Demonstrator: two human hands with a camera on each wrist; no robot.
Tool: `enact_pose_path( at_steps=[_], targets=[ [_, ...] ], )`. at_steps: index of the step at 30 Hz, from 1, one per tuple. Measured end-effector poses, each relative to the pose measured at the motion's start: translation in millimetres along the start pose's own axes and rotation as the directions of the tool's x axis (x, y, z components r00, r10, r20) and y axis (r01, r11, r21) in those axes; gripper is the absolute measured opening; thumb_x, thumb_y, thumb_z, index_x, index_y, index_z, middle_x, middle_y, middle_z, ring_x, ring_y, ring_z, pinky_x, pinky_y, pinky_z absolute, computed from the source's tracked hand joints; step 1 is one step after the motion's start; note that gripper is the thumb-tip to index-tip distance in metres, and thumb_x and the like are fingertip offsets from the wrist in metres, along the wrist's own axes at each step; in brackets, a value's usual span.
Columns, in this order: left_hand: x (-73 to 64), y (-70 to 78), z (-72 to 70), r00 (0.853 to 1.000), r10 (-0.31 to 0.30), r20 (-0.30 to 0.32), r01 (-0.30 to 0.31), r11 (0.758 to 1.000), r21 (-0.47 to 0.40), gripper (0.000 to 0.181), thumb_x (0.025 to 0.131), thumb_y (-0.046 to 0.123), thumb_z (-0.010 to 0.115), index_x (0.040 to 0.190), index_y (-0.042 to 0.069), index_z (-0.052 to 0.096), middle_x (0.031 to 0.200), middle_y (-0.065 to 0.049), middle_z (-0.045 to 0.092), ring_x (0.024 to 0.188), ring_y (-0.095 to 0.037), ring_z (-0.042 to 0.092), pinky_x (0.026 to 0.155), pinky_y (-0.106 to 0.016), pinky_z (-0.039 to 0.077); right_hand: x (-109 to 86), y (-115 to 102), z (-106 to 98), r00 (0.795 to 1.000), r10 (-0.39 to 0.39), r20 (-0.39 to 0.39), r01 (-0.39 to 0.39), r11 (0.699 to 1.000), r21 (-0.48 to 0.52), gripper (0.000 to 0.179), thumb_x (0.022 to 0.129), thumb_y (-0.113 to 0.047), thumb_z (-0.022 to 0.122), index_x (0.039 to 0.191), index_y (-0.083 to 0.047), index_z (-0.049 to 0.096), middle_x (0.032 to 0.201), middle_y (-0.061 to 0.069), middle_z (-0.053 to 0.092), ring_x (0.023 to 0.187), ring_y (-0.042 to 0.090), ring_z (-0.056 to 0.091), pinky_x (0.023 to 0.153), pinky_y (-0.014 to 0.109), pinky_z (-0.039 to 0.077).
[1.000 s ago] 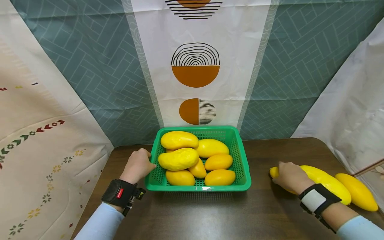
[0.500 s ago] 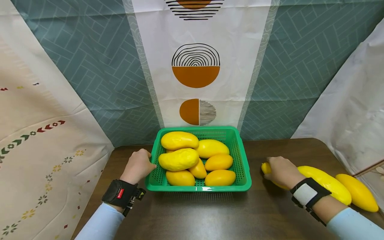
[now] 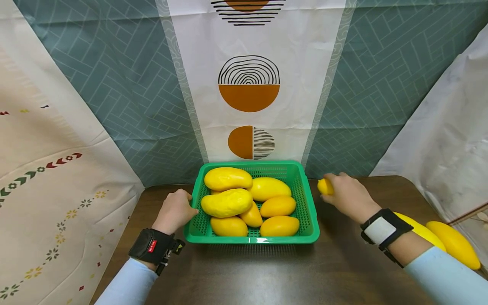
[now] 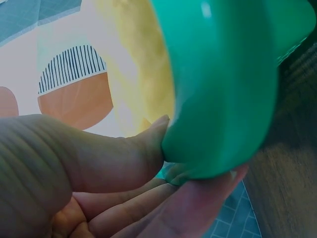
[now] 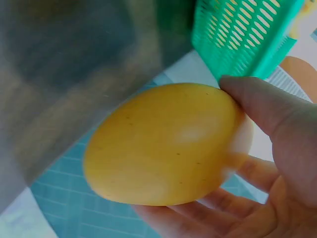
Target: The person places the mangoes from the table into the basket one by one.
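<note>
A green plastic basket sits mid-table with several yellow mangoes piled inside. My left hand grips the basket's left rim, thumb over the edge and fingers beneath. My right hand holds a small yellow mango in the air just off the basket's right rear corner; in the right wrist view this mango fills the frame with the basket wall close behind it.
Two long yellow mangoes lie on the dark wooden table at the far right, partly behind my right forearm. Patterned cloths hang behind and to both sides.
My right hand lifted the small mango off the table at the right and carried it left and up to the basket's right rear corner. The left hand stayed on the rim.
</note>
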State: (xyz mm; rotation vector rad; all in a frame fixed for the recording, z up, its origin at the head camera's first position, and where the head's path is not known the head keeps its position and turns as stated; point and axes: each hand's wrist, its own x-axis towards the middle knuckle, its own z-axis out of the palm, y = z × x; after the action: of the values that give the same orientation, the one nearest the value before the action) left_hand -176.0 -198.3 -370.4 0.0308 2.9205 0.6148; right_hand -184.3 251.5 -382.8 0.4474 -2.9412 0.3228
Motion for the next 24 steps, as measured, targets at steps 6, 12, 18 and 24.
enact_pose_path(
  at_steps=[6, 12, 18, 24],
  targets=[
    [0.0, -0.1, -0.8, 1.0, -0.002, -0.001, 0.002, 1.0, 0.006, 0.041, 0.077, 0.016, 0.074, 0.109, -0.007, 0.06, 0.086, -0.012, 0.06, 0.065, -0.015, 0.057, 0.05, -0.025, 0.048, 20.8, -17, -4, 0.994, -0.071, -0.082, 0.071, 0.997, 0.004, 0.057, 0.081, -0.033, 0.071, 0.126, -0.005, 0.052, 0.098, 0.014, 0.055, 0.073, 0.022, 0.052, 0.061, 0.037, 0.049],
    [0.5, -1.0, -0.1, 1.0, -0.007, 0.0, 0.007, 1.0, 0.005, 0.042, 0.077, 0.016, 0.074, 0.109, -0.007, 0.06, 0.087, -0.012, 0.06, 0.065, -0.015, 0.057, 0.051, -0.025, 0.048, 42.8, -43, -10, 0.979, -0.169, -0.118, 0.172, 0.985, 0.021, 0.061, 0.081, -0.036, 0.071, 0.132, -0.011, 0.048, 0.109, 0.013, 0.052, 0.079, 0.022, 0.054, 0.067, 0.035, 0.05],
    [1.1, -1.9, 0.7, 1.0, -0.015, 0.002, 0.015, 1.0, 0.0, 0.043, 0.078, 0.016, 0.073, 0.111, -0.007, 0.059, 0.09, -0.013, 0.06, 0.066, -0.016, 0.057, 0.051, -0.025, 0.048, 63.1, -65, -9, 0.955, -0.267, -0.132, 0.274, 0.961, 0.035, 0.062, 0.082, -0.037, 0.07, 0.135, -0.014, 0.047, 0.112, 0.01, 0.052, 0.084, 0.02, 0.053, 0.07, 0.033, 0.048],
    [1.4, -1.0, 1.1, 1.0, -0.011, -0.001, 0.011, 1.0, 0.006, 0.039, 0.078, 0.017, 0.073, 0.107, -0.006, 0.06, 0.085, -0.011, 0.058, 0.064, -0.015, 0.056, 0.052, -0.025, 0.048, 77.9, -74, 2, 0.94, -0.331, -0.076, 0.334, 0.942, 0.021, 0.061, 0.083, -0.036, 0.069, 0.136, -0.018, 0.045, 0.113, 0.008, 0.051, 0.086, 0.019, 0.054, 0.071, 0.031, 0.048]
  ],
)
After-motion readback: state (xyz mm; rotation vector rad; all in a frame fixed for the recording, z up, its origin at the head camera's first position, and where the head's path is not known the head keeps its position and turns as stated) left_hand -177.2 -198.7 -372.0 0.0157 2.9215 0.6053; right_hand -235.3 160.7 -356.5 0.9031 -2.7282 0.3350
